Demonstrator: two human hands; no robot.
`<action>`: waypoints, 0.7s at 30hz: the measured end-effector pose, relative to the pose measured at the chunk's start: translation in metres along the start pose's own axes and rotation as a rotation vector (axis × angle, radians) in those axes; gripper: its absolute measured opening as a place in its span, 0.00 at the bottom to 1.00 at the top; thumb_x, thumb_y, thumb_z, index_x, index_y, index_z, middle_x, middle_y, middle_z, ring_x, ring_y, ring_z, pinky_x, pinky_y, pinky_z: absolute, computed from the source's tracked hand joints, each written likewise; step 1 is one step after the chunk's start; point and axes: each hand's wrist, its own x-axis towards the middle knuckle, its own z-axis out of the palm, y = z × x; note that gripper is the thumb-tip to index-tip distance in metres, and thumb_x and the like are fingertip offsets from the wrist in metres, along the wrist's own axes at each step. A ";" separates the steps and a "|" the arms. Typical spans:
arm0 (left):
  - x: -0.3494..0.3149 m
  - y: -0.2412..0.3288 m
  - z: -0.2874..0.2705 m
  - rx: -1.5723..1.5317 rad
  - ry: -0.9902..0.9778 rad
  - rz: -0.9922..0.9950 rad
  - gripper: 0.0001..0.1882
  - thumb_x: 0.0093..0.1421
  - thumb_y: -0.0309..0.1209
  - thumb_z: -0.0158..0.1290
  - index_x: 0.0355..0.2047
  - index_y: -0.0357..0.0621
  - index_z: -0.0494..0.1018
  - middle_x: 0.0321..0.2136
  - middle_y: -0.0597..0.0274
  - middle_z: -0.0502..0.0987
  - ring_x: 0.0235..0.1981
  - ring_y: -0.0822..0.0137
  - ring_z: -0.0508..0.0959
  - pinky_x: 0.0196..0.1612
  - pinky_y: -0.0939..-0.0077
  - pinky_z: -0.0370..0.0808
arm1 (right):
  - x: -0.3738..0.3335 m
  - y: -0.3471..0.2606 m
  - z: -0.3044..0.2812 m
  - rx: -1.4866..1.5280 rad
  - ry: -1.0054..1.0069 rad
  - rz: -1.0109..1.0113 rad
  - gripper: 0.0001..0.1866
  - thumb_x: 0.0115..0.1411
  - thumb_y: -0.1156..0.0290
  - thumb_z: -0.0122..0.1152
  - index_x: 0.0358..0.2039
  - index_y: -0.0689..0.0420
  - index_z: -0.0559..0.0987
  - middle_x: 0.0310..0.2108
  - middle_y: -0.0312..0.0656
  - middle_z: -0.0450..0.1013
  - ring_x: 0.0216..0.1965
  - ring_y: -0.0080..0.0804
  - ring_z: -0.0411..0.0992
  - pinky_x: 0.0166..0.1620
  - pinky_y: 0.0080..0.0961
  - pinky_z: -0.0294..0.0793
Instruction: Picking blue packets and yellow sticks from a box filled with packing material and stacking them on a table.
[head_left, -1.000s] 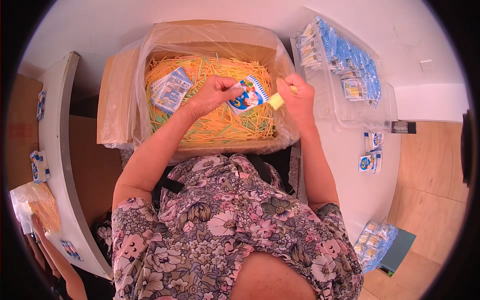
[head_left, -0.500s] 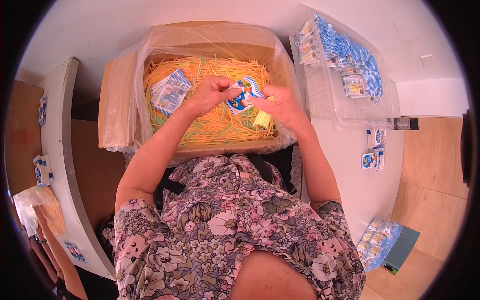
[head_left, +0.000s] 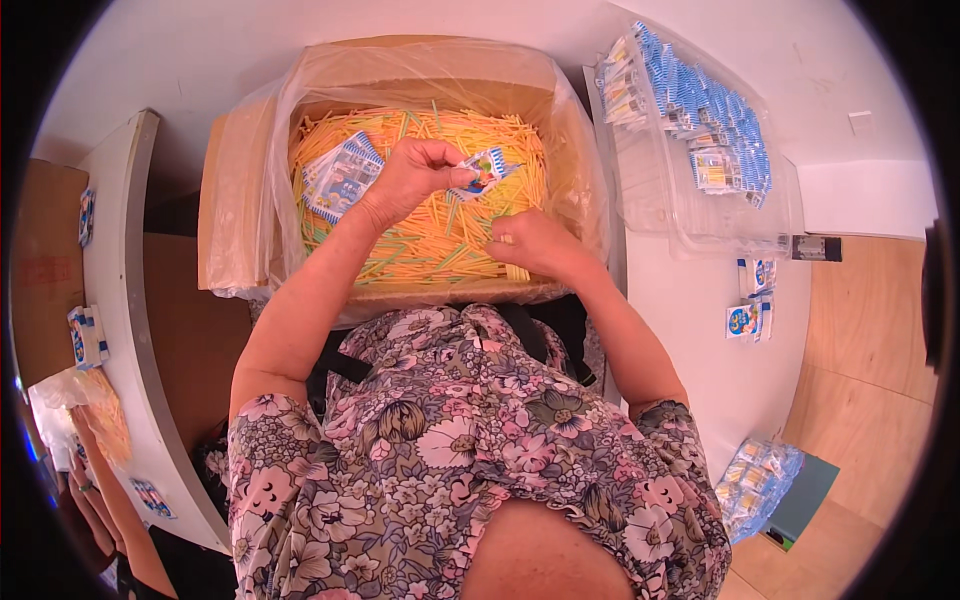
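Observation:
Above an open carton (head_left: 400, 72) lined with clear plastic, my left hand (head_left: 415, 180) pinches a small white and blue printed packet (head_left: 484, 172). My right hand (head_left: 535, 243) is lower and to the right, its fingers curled down at the thin sticks. Pale yellow sticks (head_left: 516, 272) poke out beneath that palm; the fingertips are partly hidden. Loose orange, yellow and green sticks (head_left: 440, 240) fill the carton. Several flat blue and white packets (head_left: 345, 180) lie on the sticks, left of my left hand.
At the right, a clear plastic bin (head_left: 690, 225) holds many packets (head_left: 725, 150) on a white table (head_left: 690, 300). More packets (head_left: 748, 315) lie near its edge. A blue plastic bag (head_left: 760, 485) sits lower right. Another person's arm (head_left: 130, 530) shows at the lower left, beyond a white board edge (head_left: 150, 350).
My right hand has left the packet and moved down to the sticks, the yellow ones under its palm. My left hand still holds the packet, nearly in place.

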 end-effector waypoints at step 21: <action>-0.004 0.019 0.012 0.102 -0.057 -0.092 0.06 0.55 0.25 0.57 0.34 0.39 0.80 0.31 0.65 0.79 0.35 0.77 0.75 0.42 0.81 0.71 | 0.033 -0.041 -0.055 0.153 0.711 -0.156 0.16 0.57 0.62 0.58 0.22 0.63 0.73 0.15 0.38 0.66 0.19 0.20 0.65 0.23 0.24 0.62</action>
